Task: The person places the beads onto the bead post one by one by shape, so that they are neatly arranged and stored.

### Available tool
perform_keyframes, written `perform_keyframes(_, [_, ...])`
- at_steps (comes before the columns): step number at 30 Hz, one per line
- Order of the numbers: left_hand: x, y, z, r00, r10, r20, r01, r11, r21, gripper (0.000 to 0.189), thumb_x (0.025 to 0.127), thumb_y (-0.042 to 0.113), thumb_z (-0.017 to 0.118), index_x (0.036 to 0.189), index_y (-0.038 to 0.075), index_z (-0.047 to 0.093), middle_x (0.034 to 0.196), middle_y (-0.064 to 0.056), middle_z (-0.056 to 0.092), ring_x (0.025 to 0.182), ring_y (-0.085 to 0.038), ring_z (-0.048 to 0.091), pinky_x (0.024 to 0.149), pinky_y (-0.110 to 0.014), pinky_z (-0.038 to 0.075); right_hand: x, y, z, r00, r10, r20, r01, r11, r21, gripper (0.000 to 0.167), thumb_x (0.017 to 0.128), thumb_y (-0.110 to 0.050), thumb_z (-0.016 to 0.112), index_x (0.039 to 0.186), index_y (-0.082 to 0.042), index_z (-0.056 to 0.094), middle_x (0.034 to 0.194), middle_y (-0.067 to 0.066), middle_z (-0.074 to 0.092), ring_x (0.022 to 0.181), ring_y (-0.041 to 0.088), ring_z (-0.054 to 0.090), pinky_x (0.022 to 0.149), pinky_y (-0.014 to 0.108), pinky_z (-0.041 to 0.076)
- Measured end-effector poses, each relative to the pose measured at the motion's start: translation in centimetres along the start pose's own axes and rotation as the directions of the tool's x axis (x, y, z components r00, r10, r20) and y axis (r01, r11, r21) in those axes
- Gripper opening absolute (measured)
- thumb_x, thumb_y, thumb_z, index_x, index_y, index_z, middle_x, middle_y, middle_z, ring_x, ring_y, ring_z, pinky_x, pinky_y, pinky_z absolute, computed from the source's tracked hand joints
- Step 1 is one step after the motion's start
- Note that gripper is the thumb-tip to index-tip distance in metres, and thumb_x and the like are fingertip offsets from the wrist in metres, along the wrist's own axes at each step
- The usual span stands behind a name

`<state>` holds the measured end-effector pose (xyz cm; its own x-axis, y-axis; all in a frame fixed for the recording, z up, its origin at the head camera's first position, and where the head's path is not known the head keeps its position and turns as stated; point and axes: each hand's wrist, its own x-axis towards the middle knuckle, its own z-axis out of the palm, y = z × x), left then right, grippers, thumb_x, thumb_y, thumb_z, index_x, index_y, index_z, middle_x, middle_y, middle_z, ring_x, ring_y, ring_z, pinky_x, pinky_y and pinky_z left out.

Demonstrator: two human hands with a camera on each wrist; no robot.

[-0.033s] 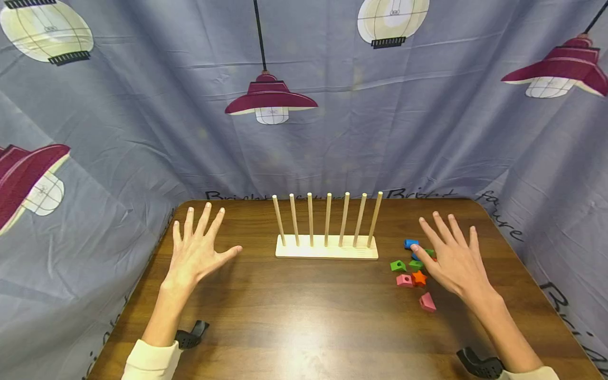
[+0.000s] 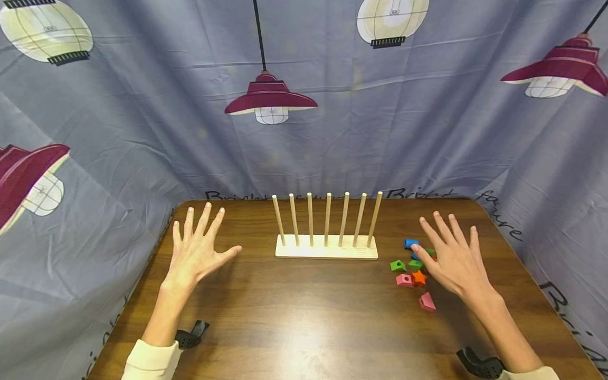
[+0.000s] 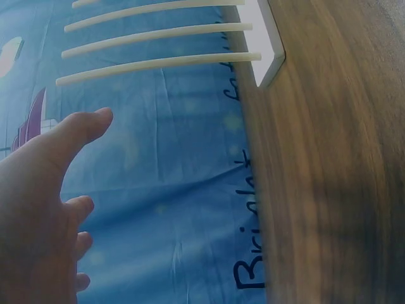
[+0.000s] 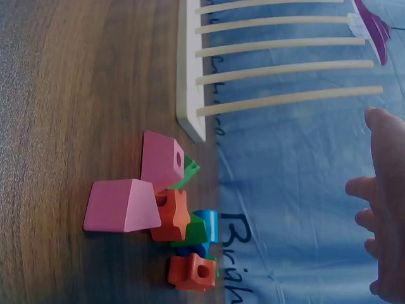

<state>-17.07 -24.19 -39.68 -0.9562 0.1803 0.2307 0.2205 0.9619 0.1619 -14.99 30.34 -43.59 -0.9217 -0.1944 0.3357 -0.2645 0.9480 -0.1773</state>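
Observation:
My left hand (image 2: 190,256) is held over the left side of the table, fingers spread and nothing in them. On the right, my right hand (image 2: 458,266) hovers with spread fingers, its thumb overlapping a pile of small blocks in the head view. That pile has a blue cylinder (image 2: 410,244), a green block (image 2: 398,265), an orange star (image 2: 419,278), a pink block (image 2: 405,280) and a pink wedge (image 2: 427,302). Holes show in several of them. The right hand partly covers the pile's far side; the right wrist view shows another orange block (image 4: 192,272) there.
A pale wooden stand (image 2: 326,253) with several upright pegs (image 2: 328,219) stands at the back middle of the brown table (image 2: 294,306). A grey-blue curtain (image 2: 328,148) printed with lamps hangs behind and along both sides. Black straps (image 2: 192,335) sit at the wrists.

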Motion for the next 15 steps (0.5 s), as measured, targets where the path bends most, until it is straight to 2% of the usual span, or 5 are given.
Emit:
perform_keyframes(6, [-0.04,-0.02,0.24,1.000,0.005,0.001,-0.005,1.000,0.001,0.098,0.084,0.066,0.064,0.159,0.014,0.028,0.165,-0.015,0.012,0.148,-0.045,-0.002,0.109,-0.071,0.000,-0.25,0.12,-0.33,1.000,0.013,0.007,-0.013,1.000,0.001,0.071,0.101,-0.051,0.049,0.159,-0.017,0.028,0.162,0.020,0.020,0.150,0.037,0.001,0.109,0.067,-0.012])
perform_keyframes(15, [-0.16,-0.01,0.91,1.000,0.019,0.014,-0.019,1.000,-0.003,0.097,0.086,0.067,0.061,0.159,0.014,0.027,0.164,-0.017,0.014,0.148,-0.045,-0.001,0.110,-0.069,-0.001,-0.78,0.41,-0.11,1.000,0.026,-0.002,-0.026,1.000,0.011,0.072,0.100,-0.051,0.053,0.157,-0.011,0.034,0.161,0.022,0.023,0.149,0.040,0.006,0.110,0.068,-0.008])
